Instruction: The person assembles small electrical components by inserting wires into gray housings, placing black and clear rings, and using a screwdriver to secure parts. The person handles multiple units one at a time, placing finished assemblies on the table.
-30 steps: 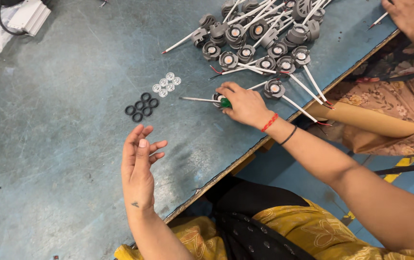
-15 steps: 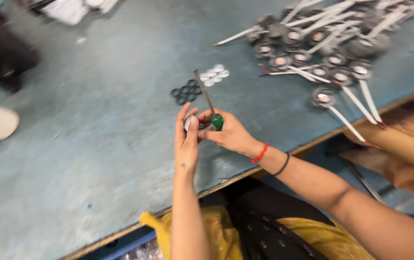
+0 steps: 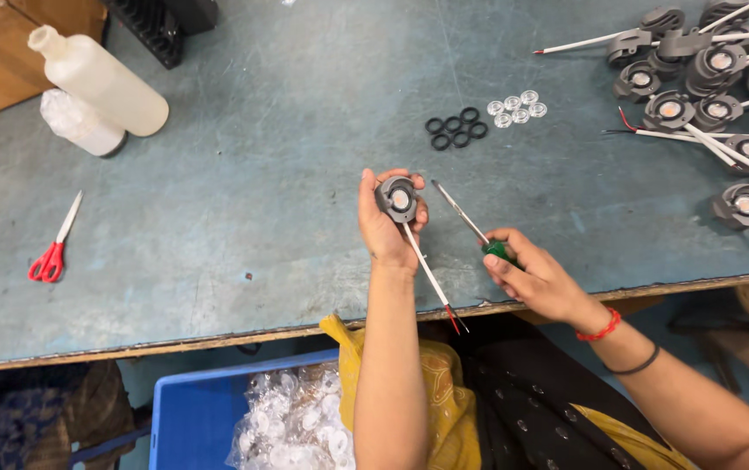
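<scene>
Holding a round grey lamp housing point(image 3: 398, 198) above the table point(image 3: 244, 200), the left hand point(image 3: 385, 222) clamps it face-up; the right hand point(image 3: 535, 280), just beside it, grips a green-handled screwdriver point(image 3: 470, 223) whose shaft slants up-left toward the housing.

6 black rings point(image 3: 456, 127), 5 clear lenses point(image 3: 517, 108), 2 bottles point(image 3: 96, 87).

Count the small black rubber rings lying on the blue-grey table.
6. The small black rubber rings lie in one cluster above the hands, left of the clear round lenses: roughly three in an upper row, three below. None seems hidden.
</scene>
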Demonstrator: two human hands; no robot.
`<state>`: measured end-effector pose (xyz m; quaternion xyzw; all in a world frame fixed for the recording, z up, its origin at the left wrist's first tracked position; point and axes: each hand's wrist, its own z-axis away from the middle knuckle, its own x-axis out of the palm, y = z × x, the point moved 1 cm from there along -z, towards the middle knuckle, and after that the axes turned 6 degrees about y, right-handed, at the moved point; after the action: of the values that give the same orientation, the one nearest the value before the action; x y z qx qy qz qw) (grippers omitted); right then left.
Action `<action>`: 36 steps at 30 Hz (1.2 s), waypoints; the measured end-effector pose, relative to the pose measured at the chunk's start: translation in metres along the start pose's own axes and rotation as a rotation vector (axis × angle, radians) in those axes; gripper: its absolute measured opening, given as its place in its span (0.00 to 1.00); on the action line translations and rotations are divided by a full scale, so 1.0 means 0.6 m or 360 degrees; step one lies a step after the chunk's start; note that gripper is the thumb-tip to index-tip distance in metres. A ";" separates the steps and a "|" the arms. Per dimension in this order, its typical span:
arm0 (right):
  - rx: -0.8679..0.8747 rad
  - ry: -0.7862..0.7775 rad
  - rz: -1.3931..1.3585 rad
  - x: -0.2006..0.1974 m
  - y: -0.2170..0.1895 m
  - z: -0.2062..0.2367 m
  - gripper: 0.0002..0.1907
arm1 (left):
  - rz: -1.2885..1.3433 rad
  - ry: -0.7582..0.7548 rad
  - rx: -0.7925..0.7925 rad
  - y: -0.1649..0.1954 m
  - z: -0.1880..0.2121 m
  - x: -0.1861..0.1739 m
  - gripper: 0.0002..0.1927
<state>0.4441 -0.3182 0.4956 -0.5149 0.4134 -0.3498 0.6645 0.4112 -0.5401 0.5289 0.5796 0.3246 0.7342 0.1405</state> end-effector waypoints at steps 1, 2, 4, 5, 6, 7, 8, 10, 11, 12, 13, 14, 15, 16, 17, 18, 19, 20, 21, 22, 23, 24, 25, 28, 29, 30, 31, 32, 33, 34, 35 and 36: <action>-0.0044 -0.0008 0.0023 -0.002 0.006 0.005 0.17 | -0.0035 0.0039 -0.0004 -0.003 0.001 0.001 0.24; -0.0066 -0.0020 0.0061 -0.004 0.011 0.010 0.17 | -0.0068 0.0078 -0.0008 -0.006 0.002 0.001 0.24; -0.0122 -0.0050 0.0132 -0.005 0.016 0.017 0.17 | -0.0112 0.0127 -0.0018 -0.011 0.003 0.002 0.24; -0.0181 -0.0033 0.0154 -0.005 0.016 0.020 0.17 | -0.0121 0.0138 -0.0030 -0.012 0.005 0.002 0.23; -0.0242 -0.0016 0.0174 -0.005 0.016 0.022 0.17 | -0.0133 0.0148 -0.0041 -0.014 0.005 0.002 0.23; -0.0305 0.0003 0.0193 -0.005 0.014 0.022 0.17 | -0.0153 0.0137 -0.0044 -0.016 0.007 0.002 0.23; -0.0291 0.0008 0.0232 -0.004 0.013 0.022 0.17 | -0.0174 0.0125 -0.0050 -0.019 0.008 0.003 0.23; -0.0262 0.0027 0.0307 -0.003 0.009 0.019 0.17 | -0.0185 0.0092 -0.0067 -0.024 0.011 0.004 0.22; -0.0258 0.0039 0.0324 -0.002 0.007 0.017 0.17 | -0.0174 0.0072 -0.0076 -0.027 0.012 0.004 0.22; -0.0254 0.0053 0.0339 -0.002 0.005 0.015 0.17 | -0.0166 0.0053 -0.0085 -0.030 0.012 0.005 0.22; -0.0248 0.0065 0.0354 -0.002 0.003 0.014 0.17 | -0.0187 0.0053 -0.0089 -0.032 0.013 0.004 0.22; -0.0266 0.0083 0.0380 -0.003 0.002 0.013 0.17 | -0.0210 0.0051 -0.0092 -0.034 0.012 0.004 0.22; -0.0282 0.0100 0.0407 -0.003 0.000 0.012 0.17 | -0.0232 0.0049 -0.0096 -0.035 0.011 0.005 0.22; -0.0297 0.0117 0.0433 -0.003 0.000 0.010 0.17 | -0.0273 0.0073 -0.0081 -0.035 0.010 0.005 0.22; -0.0310 0.0132 0.0437 -0.004 -0.001 0.008 0.17 | -0.0313 0.0096 -0.0066 -0.035 0.010 0.006 0.21; -0.0323 0.0147 0.0443 -0.004 0.000 0.007 0.17 | -0.0351 0.0118 -0.0049 -0.033 0.010 0.009 0.21; -0.0336 0.0161 0.0452 -0.004 0.000 0.006 0.18 | -0.0365 0.0116 -0.0028 -0.030 0.012 0.014 0.21; -0.0333 0.0162 0.0423 -0.003 0.001 0.005 0.18 | -0.0377 0.0115 -0.0005 -0.026 0.015 0.020 0.21; -0.0330 0.0163 0.0395 -0.001 0.003 0.005 0.19 | -0.0389 0.0114 0.0018 -0.021 0.020 0.028 0.20; -0.0332 0.0163 0.0366 0.001 0.003 0.003 0.19 | -0.0402 0.0104 0.0051 -0.014 0.025 0.040 0.20; -0.0354 0.0164 0.0291 0.003 0.003 0.003 0.20 | -0.0414 0.0094 0.0086 -0.007 0.033 0.052 0.20; -0.0377 0.0160 0.0216 0.007 0.003 0.001 0.20 | -0.0425 0.0089 0.0124 0.002 0.040 0.065 0.20; -0.0404 0.0149 0.0142 0.010 0.001 -0.002 0.20 | -0.0455 0.0057 0.0136 0.010 0.046 0.081 0.19; -0.0364 0.0149 -0.0147 0.017 -0.004 -0.027 0.21 | -0.0625 0.0002 0.0302 0.032 0.048 0.125 0.15; -0.0440 0.0158 -0.0189 0.015 -0.003 -0.035 0.22 | -0.0743 0.0001 0.0400 0.033 0.044 0.137 0.12; -0.0522 0.0148 -0.0238 0.012 -0.001 -0.047 0.22 | -0.0838 -0.0191 0.0567 0.035 0.035 0.147 0.11; -0.0548 0.0188 -0.0179 0.009 0.006 -0.060 0.23 | -0.1512 -0.0223 0.1214 0.034 0.028 0.157 0.13; -0.0576 0.0223 -0.0115 0.001 0.017 -0.069 0.24 | -0.1725 -0.0192 0.1630 0.028 0.015 0.165 0.16; -0.0568 0.0231 -0.0039 -0.005 0.032 -0.079 0.24 | -0.1809 -0.0124 0.1838 0.020 0.008 0.162 0.18; -0.0567 0.0246 0.0035 -0.012 0.050 -0.089 0.24 | -0.1794 -0.0100 0.1640 0.008 -0.004 0.160 0.18; -0.0570 0.0201 -0.0041 -0.016 0.073 -0.096 0.25 | -0.1765 -0.0067 0.1529 0.000 -0.017 0.152 0.16; -0.0572 0.0120 -0.0275 -0.018 0.096 -0.111 0.25 | -0.1723 -0.0049 0.1454 -0.012 -0.029 0.146 0.14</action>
<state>0.3815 -0.3216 0.4329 -0.6454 0.4481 -0.3449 0.5135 0.3681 -0.4890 0.5887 0.3480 0.8406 0.3433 0.2333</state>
